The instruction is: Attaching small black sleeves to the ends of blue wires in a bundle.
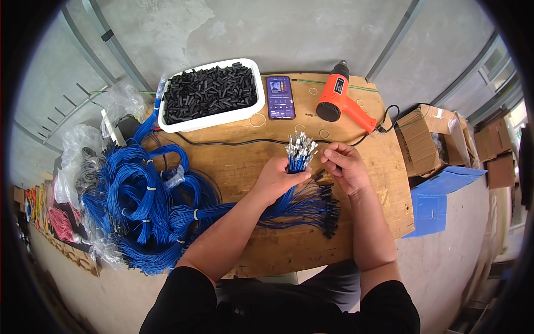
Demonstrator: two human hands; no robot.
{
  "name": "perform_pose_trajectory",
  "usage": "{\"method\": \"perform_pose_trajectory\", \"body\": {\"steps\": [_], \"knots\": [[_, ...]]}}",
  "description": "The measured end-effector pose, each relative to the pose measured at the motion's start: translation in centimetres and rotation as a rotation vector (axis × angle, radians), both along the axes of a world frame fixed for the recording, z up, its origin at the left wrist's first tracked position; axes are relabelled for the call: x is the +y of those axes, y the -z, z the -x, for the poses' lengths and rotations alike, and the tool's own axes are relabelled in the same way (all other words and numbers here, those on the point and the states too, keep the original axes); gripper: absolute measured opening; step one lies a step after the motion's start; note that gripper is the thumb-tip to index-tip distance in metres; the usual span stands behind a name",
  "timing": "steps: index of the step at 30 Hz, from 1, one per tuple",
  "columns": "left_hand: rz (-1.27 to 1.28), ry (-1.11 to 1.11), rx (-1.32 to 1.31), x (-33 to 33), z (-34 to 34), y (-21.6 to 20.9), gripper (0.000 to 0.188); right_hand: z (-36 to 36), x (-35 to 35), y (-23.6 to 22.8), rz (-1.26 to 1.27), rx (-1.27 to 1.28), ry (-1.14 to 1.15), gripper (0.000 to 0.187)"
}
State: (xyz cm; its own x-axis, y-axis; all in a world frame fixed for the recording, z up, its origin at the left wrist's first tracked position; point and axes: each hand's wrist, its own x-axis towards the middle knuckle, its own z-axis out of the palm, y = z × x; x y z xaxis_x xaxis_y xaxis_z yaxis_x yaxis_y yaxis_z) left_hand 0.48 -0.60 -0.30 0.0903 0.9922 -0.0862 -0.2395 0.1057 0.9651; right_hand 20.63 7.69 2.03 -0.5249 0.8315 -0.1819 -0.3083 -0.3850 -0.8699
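Observation:
My left hand (pixel 280 179) is closed round a bundle of blue wires (pixel 297 162). Their silvery metal terminals (pixel 301 146) fan out above my fist. Just right of those tips is my right hand (pixel 346 167), its thumb and fingers pinched together; whatever sits between them is too small to make out. Below the hands, more blue wires with black sleeves (pixel 329 211) on their ends spread over the wooden table (pixel 289 250). Large coiled bundles of blue wire (pixel 147 195), bound with pale ties, are heaped to the left of my left forearm.
A white tub (pixel 260 89) of short black sleeves (pixel 211 92) stands at the back, beside a phone (pixel 281 97). An orange heat gun (pixel 342 97) lies at the back right, and a black cord (pixel 233 143) crosses the table. Cardboard boxes (pixel 417 139) and a blue box (pixel 431 209) flank the right edge.

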Motion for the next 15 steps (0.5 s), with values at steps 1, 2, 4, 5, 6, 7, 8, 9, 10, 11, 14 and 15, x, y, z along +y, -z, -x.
{"method": "perform_pose_trajectory", "body": {"steps": [1,2,4,5,6,7,8,9,10,11,14,15], "knots": [[0.005,-0.027,0.024,-0.1,0.0,0.0,0.013,0.0,-0.1,0.1,-0.036,-0.026,-0.005,0.011],[0.005,-0.026,0.024,-0.1,0.0,-0.1,0.013,0.1,-0.1,0.1,-0.036,-0.026,-0.005,0.011],[0.04,-0.011,-0.021,-0.1,0.0,-0.5,0.012,0.3,-0.4,0.0,-0.034,-0.065,0.001,0.013],[0.039,-0.01,-0.021,-0.1,0.0,-0.6,0.012,0.4,-0.4,-0.1,-0.034,-0.065,0.001,0.013],[0.03,0.007,-0.006,-0.1,0.0,-0.8,0.012,0.4,-0.5,-0.2,-0.032,-0.076,0.001,0.012],[0.02,0.024,0.01,0.0,0.0,-0.9,0.011,0.5,-0.6,-0.3,-0.03,-0.088,0.001,0.012],[0.021,0.024,0.01,0.0,0.1,-0.8,0.011,0.6,-0.6,-0.2,-0.03,-0.087,0.0,0.012],[0.024,0.021,0.018,0.0,0.1,-0.7,0.011,0.7,-0.6,-0.2,-0.047,-0.131,-0.009,0.011],[0.028,0.019,0.025,0.1,0.1,-0.5,0.012,0.8,-0.7,-0.2,-0.063,-0.174,-0.019,0.01],[0.029,0.018,0.026,0.1,0.1,-0.4,0.012,1.0,-0.9,-0.3,-0.063,-0.173,-0.021,0.01],[0.014,0.02,0.089,0.2,0.2,0.0,0.012,1.2,-1.3,-0.4,-0.105,-0.207,-0.033,0.009],[0.02,0.02,0.096,0.2,0.2,0.0,0.012,1.2,-1.2,-0.1,-0.127,-0.213,-0.038,0.008]]}}
